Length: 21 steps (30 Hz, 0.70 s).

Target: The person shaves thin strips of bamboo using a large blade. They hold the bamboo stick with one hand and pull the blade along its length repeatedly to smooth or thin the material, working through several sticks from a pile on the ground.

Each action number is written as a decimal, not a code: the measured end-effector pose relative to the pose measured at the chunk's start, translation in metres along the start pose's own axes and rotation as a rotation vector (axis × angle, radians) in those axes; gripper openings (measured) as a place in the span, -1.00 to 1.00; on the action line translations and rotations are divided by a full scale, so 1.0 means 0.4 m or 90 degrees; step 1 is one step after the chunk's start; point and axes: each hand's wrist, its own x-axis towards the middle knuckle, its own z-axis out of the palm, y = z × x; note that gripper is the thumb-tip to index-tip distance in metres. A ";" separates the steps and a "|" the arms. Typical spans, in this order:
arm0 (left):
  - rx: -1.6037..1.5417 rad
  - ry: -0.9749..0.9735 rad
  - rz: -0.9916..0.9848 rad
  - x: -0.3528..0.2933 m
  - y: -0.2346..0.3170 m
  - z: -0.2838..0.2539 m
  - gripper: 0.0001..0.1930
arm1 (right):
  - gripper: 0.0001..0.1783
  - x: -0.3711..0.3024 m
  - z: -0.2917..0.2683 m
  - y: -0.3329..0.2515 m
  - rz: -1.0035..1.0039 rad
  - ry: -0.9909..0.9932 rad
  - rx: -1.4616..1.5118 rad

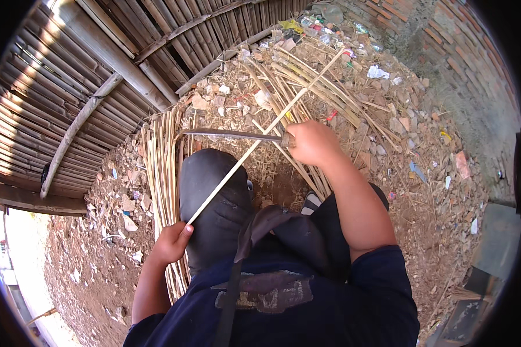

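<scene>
My left hand [171, 243] is closed around the near end of a long pale bamboo stick [231, 172], beside my left knee. The stick slants up and away to the right, past my right hand. In my right hand [314, 144] is the handle of a long dark-bladed knife [226, 133], its blade pointing left with a hooked tip. Blade and stick cross just left of my right hand; whether they press together I cannot tell. A bundle of thin split sticks [161, 168] lies along the outside of my left leg.
More sticks [318, 87] lie piled on the littered ground ahead, some running back toward my shoe [311, 202]. A bamboo-slat wall [58, 115] rises at left, a brick wall [457, 75] at right. Stones and scraps of rubbish [378, 72] cover the dirt.
</scene>
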 end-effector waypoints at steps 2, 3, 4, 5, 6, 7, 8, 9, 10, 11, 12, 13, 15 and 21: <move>-0.015 0.009 0.006 0.000 0.021 0.000 -0.42 | -0.57 0.030 0.016 0.038 0.008 0.011 0.071; -0.019 0.016 0.014 0.005 0.023 0.000 -0.42 | -0.57 0.041 0.029 0.057 0.005 0.018 0.063; -0.003 0.018 0.012 0.008 0.024 -0.001 -0.43 | -0.64 0.047 0.043 0.073 0.012 0.040 0.057; 0.015 0.017 0.002 0.003 0.020 -0.001 -0.43 | -0.70 0.044 0.050 0.069 0.016 0.055 0.058; 0.008 0.007 0.006 0.006 0.006 -0.001 -0.44 | -0.70 0.040 0.047 0.068 0.015 0.063 0.054; 0.008 0.014 -0.001 -0.004 0.001 -0.005 -0.44 | -0.70 0.027 0.032 0.034 0.005 0.061 0.056; 0.008 0.010 0.004 -0.001 -0.002 -0.005 -0.44 | -0.72 -0.002 0.005 -0.003 -0.009 0.063 0.003; 0.010 0.004 0.004 -0.004 -0.005 -0.003 -0.44 | -0.75 -0.020 -0.006 -0.025 -0.023 0.061 -0.046; 0.011 0.000 0.001 -0.005 -0.005 0.001 -0.44 | -0.75 -0.018 -0.009 -0.029 -0.022 0.057 -0.043; -0.004 0.010 0.013 -0.002 -0.002 0.007 -0.44 | -0.78 -0.006 -0.013 -0.030 0.016 0.044 0.009; -0.021 0.018 0.026 -0.004 -0.001 0.015 -0.44 | -0.81 0.001 -0.015 -0.025 0.056 0.029 0.060; -0.022 0.014 0.031 0.000 0.000 0.017 -0.44 | -0.81 0.014 -0.002 0.000 0.062 0.032 0.058; -0.043 0.012 0.018 0.009 -0.003 0.017 -0.44 | -0.64 0.048 0.025 0.041 0.047 0.040 0.085; -0.033 0.005 -0.003 -0.004 -0.027 0.017 -0.45 | -0.75 -0.006 0.013 -0.035 -0.041 0.079 -0.004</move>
